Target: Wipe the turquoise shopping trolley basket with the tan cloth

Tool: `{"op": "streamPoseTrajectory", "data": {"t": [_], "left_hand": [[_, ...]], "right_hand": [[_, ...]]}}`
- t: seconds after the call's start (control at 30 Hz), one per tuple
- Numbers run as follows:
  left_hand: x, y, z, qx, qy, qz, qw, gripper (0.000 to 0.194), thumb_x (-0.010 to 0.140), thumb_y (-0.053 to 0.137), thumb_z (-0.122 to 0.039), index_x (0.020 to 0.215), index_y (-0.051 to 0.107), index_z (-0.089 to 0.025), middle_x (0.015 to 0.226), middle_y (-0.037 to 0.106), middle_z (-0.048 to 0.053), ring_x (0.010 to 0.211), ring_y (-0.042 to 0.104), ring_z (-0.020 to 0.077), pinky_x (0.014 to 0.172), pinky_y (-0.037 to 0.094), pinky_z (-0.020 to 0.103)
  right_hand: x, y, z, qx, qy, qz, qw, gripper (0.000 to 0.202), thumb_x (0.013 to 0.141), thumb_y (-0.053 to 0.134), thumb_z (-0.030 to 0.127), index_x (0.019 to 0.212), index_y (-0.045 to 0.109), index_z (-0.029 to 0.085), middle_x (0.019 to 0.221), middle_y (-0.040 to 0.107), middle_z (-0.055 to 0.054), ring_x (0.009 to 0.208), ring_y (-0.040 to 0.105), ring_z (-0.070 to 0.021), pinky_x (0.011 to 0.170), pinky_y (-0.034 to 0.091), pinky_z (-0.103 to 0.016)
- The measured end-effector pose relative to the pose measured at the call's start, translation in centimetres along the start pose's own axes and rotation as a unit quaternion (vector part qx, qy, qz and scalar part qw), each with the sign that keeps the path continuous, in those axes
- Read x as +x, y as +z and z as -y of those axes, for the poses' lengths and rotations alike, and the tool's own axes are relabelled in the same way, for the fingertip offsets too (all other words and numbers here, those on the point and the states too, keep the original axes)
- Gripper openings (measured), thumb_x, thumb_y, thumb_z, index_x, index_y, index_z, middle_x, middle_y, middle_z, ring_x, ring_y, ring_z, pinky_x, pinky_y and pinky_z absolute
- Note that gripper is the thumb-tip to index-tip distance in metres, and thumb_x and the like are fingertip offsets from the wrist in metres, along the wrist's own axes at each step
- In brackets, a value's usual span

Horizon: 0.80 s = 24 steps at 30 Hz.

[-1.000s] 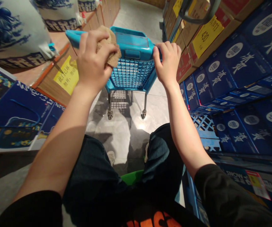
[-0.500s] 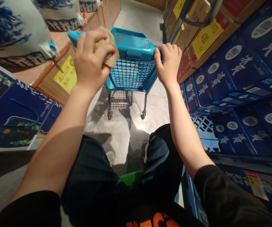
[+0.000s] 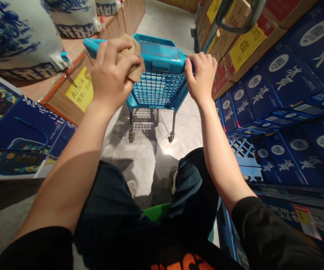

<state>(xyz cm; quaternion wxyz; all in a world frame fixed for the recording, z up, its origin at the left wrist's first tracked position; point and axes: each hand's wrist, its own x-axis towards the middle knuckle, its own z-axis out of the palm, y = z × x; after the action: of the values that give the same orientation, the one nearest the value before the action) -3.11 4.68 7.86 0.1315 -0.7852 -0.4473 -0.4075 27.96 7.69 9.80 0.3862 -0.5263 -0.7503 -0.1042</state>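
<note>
A small blue shopping cart [image 3: 162, 88] with a mesh plastic basket and metal legs on casters stands in front of me. My left hand [image 3: 112, 73] is closed on a tan cloth [image 3: 136, 67], pressing it against the left end of the cart's blue handle [image 3: 163, 54]. The handle's left corner sticks out beyond that hand. My right hand [image 3: 202, 73] grips the handle's right corner, thumb on the near side and fingers bent over the top.
Large blue-and-white ceramic jars [image 3: 15, 41] stand on a wooden counter [image 3: 63, 92] at left, with gift boxes [image 3: 23, 138] below. Stacked blue cartons [image 3: 282, 86] line the right side. A green seat [image 3: 156, 212] shows between my legs on the tiled floor [image 3: 142, 157].
My left hand and the cloth have shifted slightly right and down in the picture, along with the cart's handle. My right hand keeps its grip on the corner.
</note>
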Motion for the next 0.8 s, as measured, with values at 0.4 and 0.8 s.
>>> {"op": "streamPoseTrajectory", "data": {"t": [0.4, 0.8], "left_hand": [[0.4, -1.9, 3.8, 0.015, -0.046, -0.073, 0.996, 0.023, 0.115, 0.057, -0.032, 0.129, 0.075, -0.032, 0.145, 0.063, 0.002, 0.142, 0.059, 0.0203, 0.123, 0.047, 0.038], [1.9, -3.3, 3.5, 0.109, -0.148, -0.073, 0.98, 0.017, 0.107, 0.066, -0.026, 0.12, 0.077, -0.029, 0.135, 0.065, -0.001, 0.136, 0.066, 0.0177, 0.113, 0.054, 0.032]], "right_hand": [[0.2, 0.1, -0.1, 0.012, 0.004, -0.004, 1.0, 0.045, 0.116, 0.037, 0.059, 0.111, 0.074, 0.033, 0.118, 0.077, -0.013, 0.125, 0.068, -0.0392, 0.12, 0.044, -0.061], [-0.3, -1.8, 1.5, 0.0, 0.011, 0.024, 1.0, 0.04, 0.115, 0.043, 0.055, 0.107, 0.074, 0.032, 0.115, 0.08, -0.012, 0.125, 0.07, -0.0378, 0.114, 0.049, -0.054]]}}
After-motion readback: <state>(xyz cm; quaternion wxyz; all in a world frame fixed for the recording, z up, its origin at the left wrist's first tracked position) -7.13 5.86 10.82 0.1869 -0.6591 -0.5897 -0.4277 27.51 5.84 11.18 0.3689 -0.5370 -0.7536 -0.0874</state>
